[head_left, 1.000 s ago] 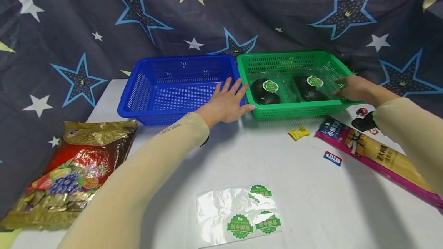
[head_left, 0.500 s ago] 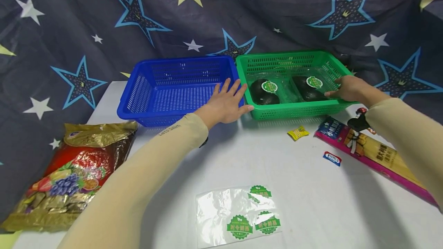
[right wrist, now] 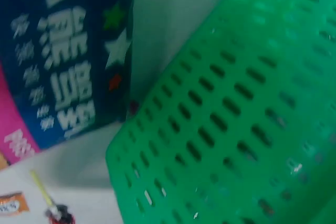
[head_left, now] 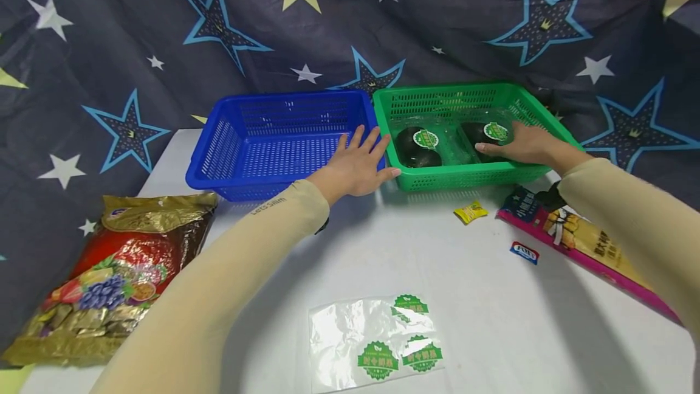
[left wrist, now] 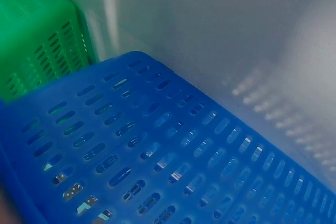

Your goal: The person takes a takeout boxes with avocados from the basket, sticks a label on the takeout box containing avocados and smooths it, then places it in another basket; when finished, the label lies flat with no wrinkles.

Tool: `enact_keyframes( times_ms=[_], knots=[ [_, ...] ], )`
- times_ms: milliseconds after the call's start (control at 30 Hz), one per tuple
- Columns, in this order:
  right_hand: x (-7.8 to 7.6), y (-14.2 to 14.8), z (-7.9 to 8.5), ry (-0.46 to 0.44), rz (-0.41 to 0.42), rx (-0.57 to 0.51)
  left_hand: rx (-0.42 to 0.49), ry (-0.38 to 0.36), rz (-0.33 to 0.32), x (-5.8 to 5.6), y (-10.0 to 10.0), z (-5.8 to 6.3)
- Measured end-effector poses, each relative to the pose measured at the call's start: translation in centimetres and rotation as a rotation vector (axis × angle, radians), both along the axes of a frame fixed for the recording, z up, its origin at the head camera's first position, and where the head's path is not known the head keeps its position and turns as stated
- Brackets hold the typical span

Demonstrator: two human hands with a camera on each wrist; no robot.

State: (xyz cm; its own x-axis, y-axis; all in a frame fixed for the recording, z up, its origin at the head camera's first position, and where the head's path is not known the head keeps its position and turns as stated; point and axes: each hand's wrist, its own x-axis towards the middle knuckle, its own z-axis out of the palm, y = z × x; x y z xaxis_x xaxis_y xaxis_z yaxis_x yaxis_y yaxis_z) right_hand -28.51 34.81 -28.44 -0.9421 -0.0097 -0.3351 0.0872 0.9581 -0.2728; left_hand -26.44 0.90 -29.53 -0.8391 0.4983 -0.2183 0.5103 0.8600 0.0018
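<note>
My left hand [head_left: 358,163] has its fingers spread and rests at the right front corner of the blue basket [head_left: 257,184], beside the green basket [head_left: 437,181]. Inside the green basket lie two clear plastic packs of dark rounded items: a left pack [head_left: 415,149] and a right pack [head_left: 476,132], each with a green-and-white sticker. My right hand [head_left: 525,143] reaches over the green basket's right side to the right pack. Its thumb lies over the pack's near part; the other fingers are mostly hidden. Neither hand shows clearly in its wrist view.
A gold-and-red candy bag [head_left: 126,260] lies at left. Right, a pasta packet [head_left: 579,230] lies under my right sleeve. A yellow candy [head_left: 471,211] and a small blue-and-red candy [head_left: 525,252] lie before the green basket. A clear plastic sheet with green stickers [head_left: 377,345] lies in front.
My right hand has moved left from the green basket's right side onto the right pack. The left hand has stayed in place, and the packs show no clear movement.
</note>
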Motion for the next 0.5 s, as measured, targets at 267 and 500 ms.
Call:
enact_keyframes(
  times_ms=[267, 500],
  knots=[
    [0.16, -0.33, -0.28, 0.018, -0.008, 0.022, -0.004, 0.004, -0.002, -0.12, 0.05, -0.09],
    [0.22, -0.17, -0.33, 0.000, -0.035, 0.013, -0.004, 0.001, 0.001, 0.02, 0.02, -0.07]
  ],
)
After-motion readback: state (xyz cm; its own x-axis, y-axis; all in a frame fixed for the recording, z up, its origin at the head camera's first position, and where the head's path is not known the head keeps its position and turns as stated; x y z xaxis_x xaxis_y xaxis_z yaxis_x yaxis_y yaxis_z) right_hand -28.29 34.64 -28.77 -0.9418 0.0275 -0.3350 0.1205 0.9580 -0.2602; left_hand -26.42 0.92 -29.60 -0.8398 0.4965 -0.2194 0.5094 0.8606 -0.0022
